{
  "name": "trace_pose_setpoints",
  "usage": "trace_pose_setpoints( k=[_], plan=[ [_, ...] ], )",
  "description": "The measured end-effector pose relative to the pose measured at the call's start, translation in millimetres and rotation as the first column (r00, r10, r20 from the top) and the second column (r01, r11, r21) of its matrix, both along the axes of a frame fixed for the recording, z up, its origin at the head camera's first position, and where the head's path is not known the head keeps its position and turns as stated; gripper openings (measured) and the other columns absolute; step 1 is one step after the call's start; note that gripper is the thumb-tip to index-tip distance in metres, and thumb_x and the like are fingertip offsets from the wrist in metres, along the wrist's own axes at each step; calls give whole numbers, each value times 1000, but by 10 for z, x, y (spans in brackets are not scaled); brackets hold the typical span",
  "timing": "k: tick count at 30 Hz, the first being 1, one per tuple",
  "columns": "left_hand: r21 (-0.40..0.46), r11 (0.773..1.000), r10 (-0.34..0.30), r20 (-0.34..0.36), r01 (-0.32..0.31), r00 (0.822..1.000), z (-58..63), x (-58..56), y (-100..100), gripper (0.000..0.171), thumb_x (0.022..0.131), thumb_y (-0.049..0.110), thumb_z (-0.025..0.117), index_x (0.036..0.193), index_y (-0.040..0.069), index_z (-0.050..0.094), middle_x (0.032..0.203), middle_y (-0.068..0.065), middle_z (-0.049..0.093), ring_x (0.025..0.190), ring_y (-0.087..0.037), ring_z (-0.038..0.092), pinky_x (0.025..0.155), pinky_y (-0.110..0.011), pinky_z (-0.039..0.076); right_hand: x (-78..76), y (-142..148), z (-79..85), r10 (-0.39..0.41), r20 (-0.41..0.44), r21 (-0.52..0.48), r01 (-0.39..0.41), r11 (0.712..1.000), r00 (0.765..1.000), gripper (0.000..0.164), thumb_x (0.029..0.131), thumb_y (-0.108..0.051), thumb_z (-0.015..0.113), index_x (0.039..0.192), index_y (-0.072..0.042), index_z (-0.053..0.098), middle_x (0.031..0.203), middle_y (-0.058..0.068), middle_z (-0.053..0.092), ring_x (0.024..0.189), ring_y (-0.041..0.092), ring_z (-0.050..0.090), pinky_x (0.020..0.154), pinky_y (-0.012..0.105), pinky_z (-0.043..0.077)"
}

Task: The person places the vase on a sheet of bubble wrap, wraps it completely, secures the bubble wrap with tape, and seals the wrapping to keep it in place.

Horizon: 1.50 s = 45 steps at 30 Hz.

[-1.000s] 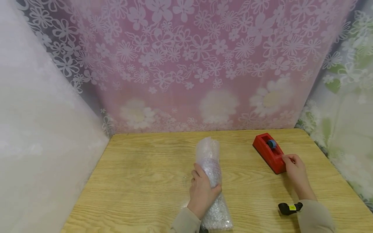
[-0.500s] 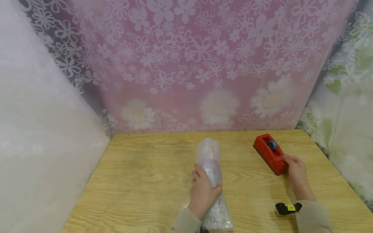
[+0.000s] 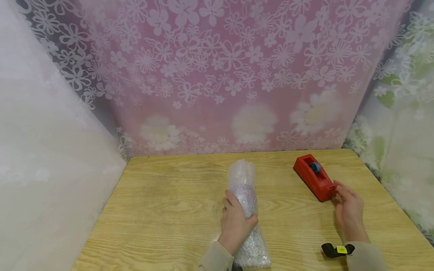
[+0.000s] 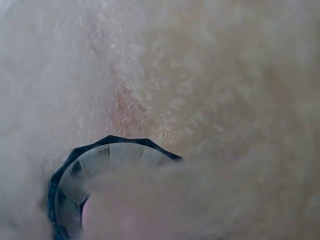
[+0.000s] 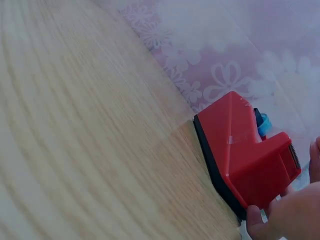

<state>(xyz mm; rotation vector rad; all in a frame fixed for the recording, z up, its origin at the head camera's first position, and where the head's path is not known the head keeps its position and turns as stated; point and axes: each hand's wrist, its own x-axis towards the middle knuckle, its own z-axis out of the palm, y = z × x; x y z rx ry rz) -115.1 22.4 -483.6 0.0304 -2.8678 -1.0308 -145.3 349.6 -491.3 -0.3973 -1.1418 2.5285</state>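
Note:
My left hand [image 3: 234, 227] grips a long roll of bubble wrap [image 3: 252, 246] lying lengthwise in the middle of the table, thumb on its right side. In the left wrist view, a round, faceted dark-blue glassy edge [image 4: 62, 170] shows within the blurred bubble wrap [image 4: 165, 95]; the rest of it is hidden. At the right stands a red tape dispenser [image 3: 311, 178] with a small blue tape roll [image 3: 315, 166] in it. My right hand [image 3: 350, 210] is at its front end, fingertips beside the toothed cutter [image 5: 295, 156] and thumb low near the black base.
The wood-grain table [image 3: 162, 210] runs back to a pink flowered curtain [image 3: 210, 75]. A pale sheet [image 3: 57, 150] hangs along the left side and a green-patterned one [image 3: 403, 131] along the right. A black strap with a yellow label [image 3: 340, 250] is at my right wrist.
My right hand has shifted slightly right and turned, its fingers now spread about the dispenser's front end. The left hand and bubble wrap stay put.

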Motion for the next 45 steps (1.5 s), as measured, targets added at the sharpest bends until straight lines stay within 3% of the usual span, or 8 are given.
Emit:
trace_pose_setpoints(
  k=[3,6,11,18,20,27,38,45],
  plan=[
    [-2,1000,1,-7,-1,1000,-1,0,-2,111,71,35,80,148,-11,15,116,-28,45,87,-41,58,53,-45,49,-4,-72,-3,-143,92,111,133,985,985,28,97,2,54,72,2,66,85,-1,63,84,13,54,69,21,47],
    [-7,1000,-3,-9,3,1000,-2,-2,-1,111,71,36,81,148,-11,15,116,-28,45,86,-40,58,53,-44,49,-11,-122,-22,-229,147,166,204,965,962,27,96,1,57,70,2,64,78,1,59,74,13,54,60,21,50],
    [-7,1000,-3,-4,3,1000,-4,-3,0,111,72,37,81,148,-10,15,117,-29,44,88,-41,58,53,-45,49,-32,-133,-66,-191,103,38,188,981,976,27,93,-1,65,67,3,59,78,4,64,69,13,61,57,24,52],
    [-10,1000,-3,-4,3,1000,-12,-2,-3,111,72,37,81,148,-10,14,117,-29,44,87,-41,58,53,-44,49,-64,-120,-102,-197,170,113,180,977,966,27,86,-6,75,64,0,60,70,2,62,65,10,58,60,20,54],
    [-10,1000,-5,-6,4,1000,-15,-2,-6,111,71,37,80,148,-11,14,117,-29,45,87,-41,58,53,-44,49,-66,-105,-125,-184,147,80,174,982,972,26,87,-3,73,64,1,61,69,3,62,64,11,58,60,21,54],
    [-2,1000,-7,-6,7,1000,-24,-10,-13,112,70,35,80,148,-11,14,118,-29,44,88,-41,58,53,-45,49,-45,-30,-253,-104,-49,-31,103,994,993,24,92,8,61,68,8,64,76,8,64,69,16,60,64,26,55],
    [2,1000,0,-2,0,1000,24,-10,-13,112,70,35,80,148,-11,15,120,-30,44,89,-41,58,54,-45,49,-78,-27,-331,-133,-229,-32,129,991,964,29,93,13,55,65,9,56,71,13,62,66,20,60,63,28,55],
    [7,1000,-1,9,1,1000,14,-1,-13,113,71,36,80,149,-11,14,122,-30,43,92,-42,58,56,-46,50,-33,-6,-326,-48,-273,-74,29,997,961,30,97,10,50,68,8,56,75,13,61,74,20,58,69,27,52]
  ],
)
